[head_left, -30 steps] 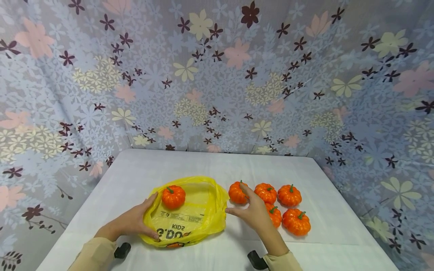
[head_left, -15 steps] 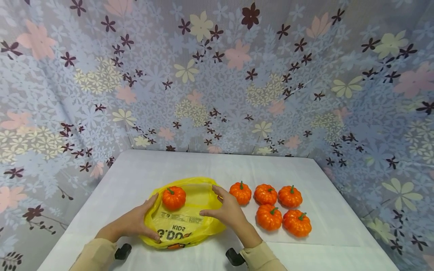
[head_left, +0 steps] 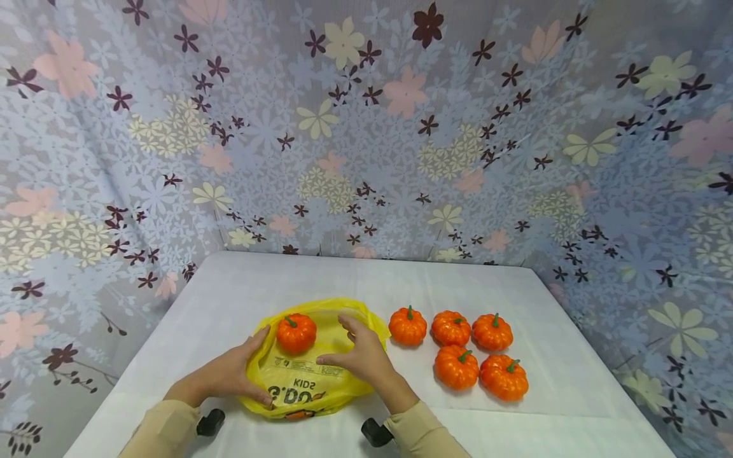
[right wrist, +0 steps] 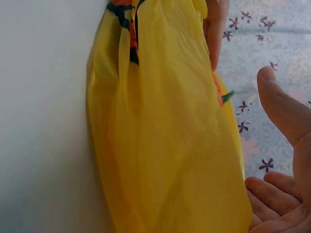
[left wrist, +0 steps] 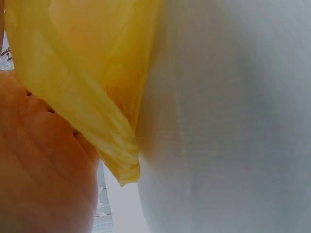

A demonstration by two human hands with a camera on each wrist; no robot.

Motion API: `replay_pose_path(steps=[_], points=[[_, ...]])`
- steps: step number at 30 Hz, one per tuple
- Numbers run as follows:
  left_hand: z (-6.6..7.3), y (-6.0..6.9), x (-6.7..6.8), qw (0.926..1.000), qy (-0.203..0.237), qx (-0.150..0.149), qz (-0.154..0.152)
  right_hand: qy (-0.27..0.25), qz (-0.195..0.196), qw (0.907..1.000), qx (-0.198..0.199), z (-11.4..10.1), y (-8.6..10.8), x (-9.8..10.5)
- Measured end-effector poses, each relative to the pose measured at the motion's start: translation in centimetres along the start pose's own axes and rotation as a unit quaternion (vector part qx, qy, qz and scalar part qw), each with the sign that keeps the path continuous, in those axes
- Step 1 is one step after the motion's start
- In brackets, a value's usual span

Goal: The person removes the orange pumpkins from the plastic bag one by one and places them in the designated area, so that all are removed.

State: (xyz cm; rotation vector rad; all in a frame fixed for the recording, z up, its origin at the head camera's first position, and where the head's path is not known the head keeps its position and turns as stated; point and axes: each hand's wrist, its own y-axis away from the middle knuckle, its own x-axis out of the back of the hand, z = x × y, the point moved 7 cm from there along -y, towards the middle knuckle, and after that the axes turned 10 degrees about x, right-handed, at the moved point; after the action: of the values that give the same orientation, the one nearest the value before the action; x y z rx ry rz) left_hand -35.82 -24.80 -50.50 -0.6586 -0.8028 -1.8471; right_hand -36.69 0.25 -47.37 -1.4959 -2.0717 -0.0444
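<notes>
A yellow plastic bag [head_left: 343, 397] lies on the table with its mouth spread wide. Inside, toward its left side, sits a small orange pumpkin [head_left: 296, 333] with a green stem. My left hand [head_left: 226, 372] rests against the bag's left edge, thumb and fingers spread along the rim. In the left wrist view, yellow plastic [left wrist: 82, 82] hangs beside the palm. Over the bag's right part hovers my right hand [head_left: 366, 356], thumb and fingers apart with nothing between them. The right wrist view shows its thumb [right wrist: 282, 104] standing clear beyond the bag's side.
Several more orange pumpkins stand right of the bag, among them a back-left one [head_left: 408, 326] and a front-right one [head_left: 504, 378]. They rest on a white-covered table [head_left: 564, 388]. Floral cloth [head_left: 372, 159] hangs behind the table and along both sides.
My right hand has moved left, away from the nearest loose pumpkin and over the bag. The left hand and the pumpkins have stayed in place.
</notes>
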Motion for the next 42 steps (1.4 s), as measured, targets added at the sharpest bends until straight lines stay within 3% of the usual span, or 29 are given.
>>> replay_pose_path(steps=[9, 21, 30, 35, 42], points=[[0.2, 0.1, 0.2, 1.0000, 0.001, -0.010, 0.002, 0.041, -0.003, 0.9992, -0.002, -0.7, -0.9, -2.0], [0.4, 0.2, -0.2, 0.9999, 0.000, -0.013, -0.003, 0.065, -0.004, 0.9974, -0.031, 0.8, -2.2, -4.4], [0.7, 0.3, 0.3, 0.9996, -0.008, -0.026, -0.001, 0.048, -0.002, 0.9980, -0.041, 1.3, -3.1, -5.4], [0.6, 0.3, 0.2, 0.9997, -0.008, -0.022, -0.008, 0.036, -0.002, 0.9992, -0.017, 1.5, -3.4, -6.4], [0.7, 0.2, 0.2, 0.9993, -0.008, -0.036, 0.000, 0.035, 0.038, 0.9985, -0.019, 1.5, -3.4, -6.4]])
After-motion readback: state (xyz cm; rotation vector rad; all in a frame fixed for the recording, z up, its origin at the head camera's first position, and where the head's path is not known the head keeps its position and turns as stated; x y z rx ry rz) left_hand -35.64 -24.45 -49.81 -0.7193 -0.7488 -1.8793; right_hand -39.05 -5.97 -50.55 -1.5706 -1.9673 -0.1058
